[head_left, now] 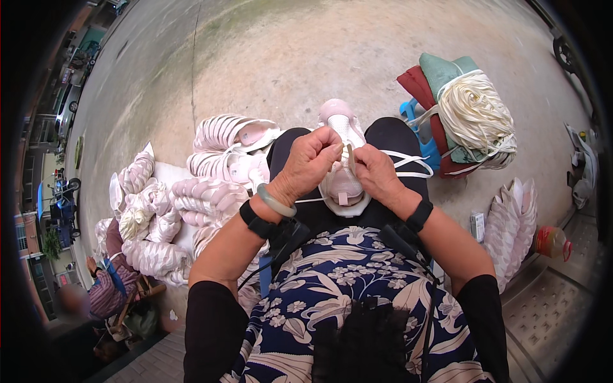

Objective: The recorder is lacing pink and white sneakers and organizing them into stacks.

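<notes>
A pale pink and white sneaker (342,199) lies across my lap, its rounded toe pointing away from me and its heel close to my body. My left hand (310,163), with a pale bangle above it, is closed in a pinch over the laced middle of the shoe. Opposite it, my right hand (378,172) pinches at the same spot, fingertips touching the shoe's opening. What lies between the fingertips is mostly hidden. A loose white shoelace (408,163) trails to the right over my dark-clothed thigh.
On my left are piled several bundles of pale pink shoe pieces (211,198). At right, a hank of cream laces (477,112) rests on red and green cloth near a blue plastic object (426,143). More shoe pieces (511,233) and a bottle (552,242) stand nearer. Another person (115,281) sits left.
</notes>
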Demonstrator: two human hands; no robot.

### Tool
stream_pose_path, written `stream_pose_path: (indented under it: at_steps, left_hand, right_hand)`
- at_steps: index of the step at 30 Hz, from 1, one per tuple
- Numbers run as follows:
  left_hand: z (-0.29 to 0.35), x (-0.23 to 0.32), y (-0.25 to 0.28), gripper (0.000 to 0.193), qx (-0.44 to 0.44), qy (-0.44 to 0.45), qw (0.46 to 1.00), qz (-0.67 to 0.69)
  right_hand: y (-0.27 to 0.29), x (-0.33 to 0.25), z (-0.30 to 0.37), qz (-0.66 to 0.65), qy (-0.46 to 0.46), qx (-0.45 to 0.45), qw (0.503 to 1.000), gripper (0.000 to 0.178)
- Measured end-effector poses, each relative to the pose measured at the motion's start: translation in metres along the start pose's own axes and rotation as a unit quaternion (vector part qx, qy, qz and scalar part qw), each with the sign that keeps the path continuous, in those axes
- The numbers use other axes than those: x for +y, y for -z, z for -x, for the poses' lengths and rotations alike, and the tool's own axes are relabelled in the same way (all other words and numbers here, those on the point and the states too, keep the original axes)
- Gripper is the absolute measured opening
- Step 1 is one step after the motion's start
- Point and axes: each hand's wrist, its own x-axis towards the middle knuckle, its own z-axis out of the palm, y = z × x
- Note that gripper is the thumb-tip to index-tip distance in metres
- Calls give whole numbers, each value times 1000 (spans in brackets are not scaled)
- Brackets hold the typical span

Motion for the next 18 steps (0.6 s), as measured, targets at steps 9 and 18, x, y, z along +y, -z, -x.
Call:
stream_pose_path:
  at_steps: [9, 18]
  left_hand:
    - [-1, 0, -1, 12, 14, -9, 1000, 21]
    - [-12, -2, -35, 5, -57, -175, 949, -257]
  right_hand:
    - [-3, 8, -4, -35, -11, -22, 999, 8]
    - [-30, 36, -2, -185, 28, 29, 982, 23]
